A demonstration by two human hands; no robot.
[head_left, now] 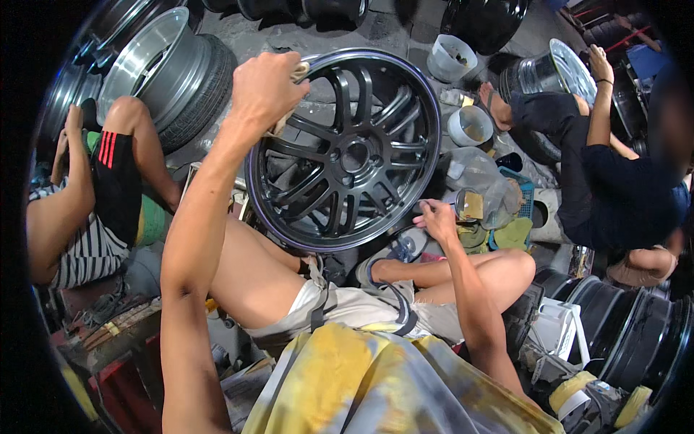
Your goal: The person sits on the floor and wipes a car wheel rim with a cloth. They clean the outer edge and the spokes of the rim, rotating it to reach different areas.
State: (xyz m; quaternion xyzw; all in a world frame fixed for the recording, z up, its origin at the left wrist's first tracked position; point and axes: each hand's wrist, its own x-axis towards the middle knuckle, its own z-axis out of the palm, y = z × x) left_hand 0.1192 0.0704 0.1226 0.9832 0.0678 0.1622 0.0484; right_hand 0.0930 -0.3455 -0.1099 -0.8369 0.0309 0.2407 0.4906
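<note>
A dark grey multi-spoke wheel rim (356, 155) without a tyre stands in front of me, its spoked face toward me and several bolt holes round its hub opening. My left hand (266, 90) is closed on a beige rag (282, 124) at the rim's upper left edge. Part of the rag hangs below the fingers. At the lower right edge, the bent fingers of my right hand (436, 218) grip the outer lip of the rim. What the rim rests on is mostly hidden behind it.
Silver wheels (155, 65) with tyres stand at the far left, beside a seated person (119, 166). Another person (622, 173) works on a wheel at right. White tubs (470, 126), a plastic bag (473, 177) and a blue basket (522, 192) lie right of the rim. Black rims (614, 325) sit lower right.
</note>
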